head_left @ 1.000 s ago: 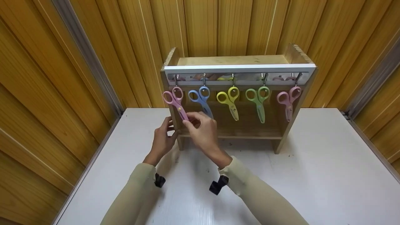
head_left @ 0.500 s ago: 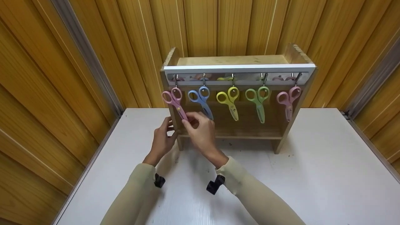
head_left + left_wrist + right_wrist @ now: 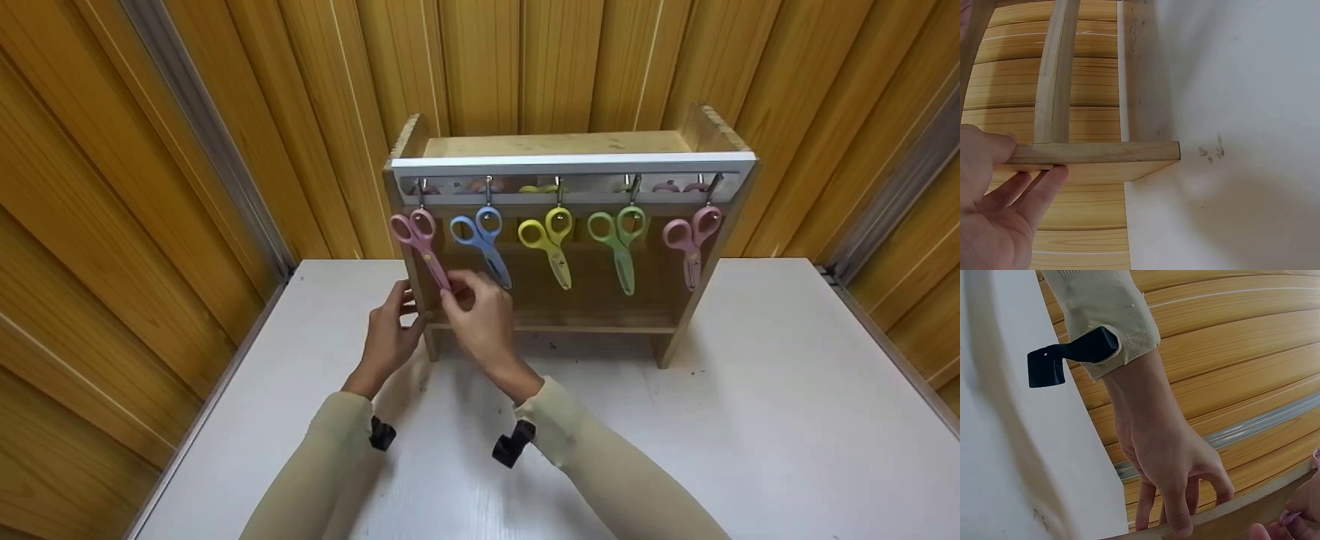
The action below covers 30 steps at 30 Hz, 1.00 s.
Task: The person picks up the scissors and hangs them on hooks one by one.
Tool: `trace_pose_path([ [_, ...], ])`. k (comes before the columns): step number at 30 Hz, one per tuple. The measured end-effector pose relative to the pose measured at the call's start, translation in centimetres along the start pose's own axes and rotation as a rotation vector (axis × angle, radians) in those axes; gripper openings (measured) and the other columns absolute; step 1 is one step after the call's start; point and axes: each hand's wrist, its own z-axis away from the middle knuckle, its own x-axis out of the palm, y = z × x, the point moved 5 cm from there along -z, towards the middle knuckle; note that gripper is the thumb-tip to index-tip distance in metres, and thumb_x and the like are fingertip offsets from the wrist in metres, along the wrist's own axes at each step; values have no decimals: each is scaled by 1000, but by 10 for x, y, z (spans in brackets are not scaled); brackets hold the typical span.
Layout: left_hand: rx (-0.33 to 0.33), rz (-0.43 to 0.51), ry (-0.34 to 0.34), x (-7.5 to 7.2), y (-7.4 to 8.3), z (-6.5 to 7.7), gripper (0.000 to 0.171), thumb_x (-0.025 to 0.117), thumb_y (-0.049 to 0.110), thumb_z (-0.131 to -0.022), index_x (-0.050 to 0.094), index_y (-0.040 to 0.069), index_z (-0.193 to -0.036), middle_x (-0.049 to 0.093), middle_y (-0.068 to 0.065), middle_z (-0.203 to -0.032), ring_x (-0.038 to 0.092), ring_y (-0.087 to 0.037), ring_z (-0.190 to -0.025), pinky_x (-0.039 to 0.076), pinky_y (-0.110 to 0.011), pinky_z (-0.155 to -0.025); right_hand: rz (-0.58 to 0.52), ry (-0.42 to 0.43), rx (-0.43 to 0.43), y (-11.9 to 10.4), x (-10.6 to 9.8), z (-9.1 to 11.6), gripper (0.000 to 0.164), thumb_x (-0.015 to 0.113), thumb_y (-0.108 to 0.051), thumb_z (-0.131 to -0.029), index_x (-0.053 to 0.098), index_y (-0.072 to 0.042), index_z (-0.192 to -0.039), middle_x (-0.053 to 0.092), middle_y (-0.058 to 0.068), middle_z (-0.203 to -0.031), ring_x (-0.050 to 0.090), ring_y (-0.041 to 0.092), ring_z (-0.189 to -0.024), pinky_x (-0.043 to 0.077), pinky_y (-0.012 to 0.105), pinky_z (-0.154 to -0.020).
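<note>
A small wooden rack holds a row of scissors on metal hooks. My left hand grips the rack's left side panel; in the left wrist view the thumb lies on one side of the panel and the fingers on the other. My right hand pinches the blade tip of the leftmost pink scissors between thumb and index finger. One handle loop of these scissors still hangs on its hook. Beside that hand hang blue scissors, their blades just above the knuckles. The pinched tip shows at the right wrist view's corner.
Yellow scissors, green scissors and a second pink pair hang further right. A metal strip runs along the rack's front. The white table meets wood-patterned walls behind and at both sides.
My right hand and forearm have shifted slightly left, still pinching the pink scissors' tip. My left hand keeps its place on the rack.
</note>
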Motion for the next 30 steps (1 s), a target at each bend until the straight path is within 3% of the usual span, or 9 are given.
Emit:
trace_pose_path([
  [17, 42, 9, 4, 3, 1, -2, 48, 71, -3, -92, 54, 7, -136, 69, -21, -126, 73, -33, -103, 62, -43, -86, -17, 5, -14, 6, -3, 2, 16, 75, 0, -88, 75, 1, -103, 74, 10, -92, 71, 21, -80, 62, 36, -75],
  [23, 34, 3, 15, 0, 1, -1, 47, 71, -4, -92, 55, 8, -136, 70, -21, -125, 74, -34, -101, 63, -45, -82, -1, -36, -6, 6, -2, 5, 18, 74, -3, -89, 75, -1, -107, 74, 9, -95, 71, 19, -82, 61, 33, -76],
  [30, -20, -112, 22, -5, 6, 13, 62, 70, 2, -96, 45, 8, -152, 58, -19, -144, 65, -39, -119, 60, -49, -91, 107, -131, -112, 8, -27, 25, 30, 74, -10, -93, 70, -1, -121, 70, 13, -112, 70, 28, -100, 60, 41, -85],
])
